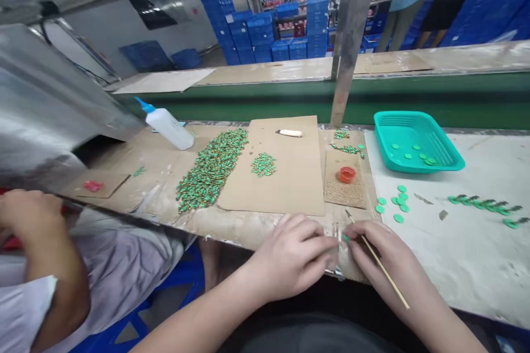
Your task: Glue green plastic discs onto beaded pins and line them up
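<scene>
My right hand [385, 253] is closed around a thin wooden-handled paintbrush [386, 272], its dark tip slanting up and away from me. A small green piece [346, 237] shows at the fingertips of that hand. Facing it over the bench edge, my left hand [296, 253] has its fingers curled together; whatever they pinch is hidden. Beyond my right hand, a small red cup [346, 175] stands on a textured cardboard piece [343, 199]. Loose green discs [401, 199] lie on pale paper to the right of it.
Left of the cardboard sheet [285, 196] spreads a big heap of green-and-gold pieces [213, 168]; a smaller heap [264, 165] and a white-handled knife [290, 133] lie on it. Further out are a squeeze bottle [169, 129], a teal basket [422, 166] and a co-worker's hand [31, 212].
</scene>
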Demonstrator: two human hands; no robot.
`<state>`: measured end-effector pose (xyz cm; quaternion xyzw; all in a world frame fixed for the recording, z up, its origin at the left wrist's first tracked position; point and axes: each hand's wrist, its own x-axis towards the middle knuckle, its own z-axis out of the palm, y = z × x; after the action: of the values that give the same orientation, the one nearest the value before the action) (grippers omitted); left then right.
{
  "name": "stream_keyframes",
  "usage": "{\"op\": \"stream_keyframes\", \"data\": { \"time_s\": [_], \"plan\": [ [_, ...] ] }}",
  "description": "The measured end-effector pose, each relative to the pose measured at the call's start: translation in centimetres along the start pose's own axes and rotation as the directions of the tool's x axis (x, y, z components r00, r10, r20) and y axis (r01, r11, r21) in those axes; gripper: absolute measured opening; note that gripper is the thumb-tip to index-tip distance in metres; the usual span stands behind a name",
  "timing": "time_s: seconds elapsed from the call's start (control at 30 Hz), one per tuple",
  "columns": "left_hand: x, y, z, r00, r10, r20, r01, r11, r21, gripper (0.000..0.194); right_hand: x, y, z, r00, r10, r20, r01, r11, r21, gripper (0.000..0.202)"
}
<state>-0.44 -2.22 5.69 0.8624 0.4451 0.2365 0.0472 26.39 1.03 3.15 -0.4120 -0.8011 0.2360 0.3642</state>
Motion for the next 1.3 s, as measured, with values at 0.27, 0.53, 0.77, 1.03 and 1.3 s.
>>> {"op": "stream_keyframes", "data": {
  "time_s": [0.27, 0.53, 0.77, 1.03, 1.3],
  "plan": [
    [-0.6, -17.0, -9.6, 0.747, -0.632, -0.206, 0.664, 0.696, 0.274, 0.029, -0.8, 0.4, 0.2, 0.997, -0.001, -0.075, -0.001, 0.999, -0.035, 0.004],
    [2.2, -20.3, -10.5, 0.704, -0.696, -0.142, 0.703, 0.654, 0.279, 0.037, -1.2, 0.1, 0.3, 0.980, 0.074, -0.183, -0.066, 0.997, 0.050, 0.012],
    [1.5, -9.3, -8.4, 0.925, -0.324, -0.199, 0.326, 0.945, -0.021, 0.038, -0.8, -1.8, -0.3, 0.951, 0.108, -0.291, -0.040, 0.972, 0.233, 0.013],
    [2.4, 1.4, -4.9, 0.962, 0.119, -0.248, -0.146, 0.985, -0.092, 0.015, 0.8, -7.2, -1.0, 0.829, 0.506, 0.238, -0.463, 0.382, 0.800, 0.023],
    [2.6, 2.2, -2.5, 0.977, -0.106, -0.187, 0.001, 0.872, -0.490, 0.012, 0.6, -7.0, -1.1, 0.770, 0.530, 0.356, -0.424, 0.007, 0.906, 0.044]
  ]
}}
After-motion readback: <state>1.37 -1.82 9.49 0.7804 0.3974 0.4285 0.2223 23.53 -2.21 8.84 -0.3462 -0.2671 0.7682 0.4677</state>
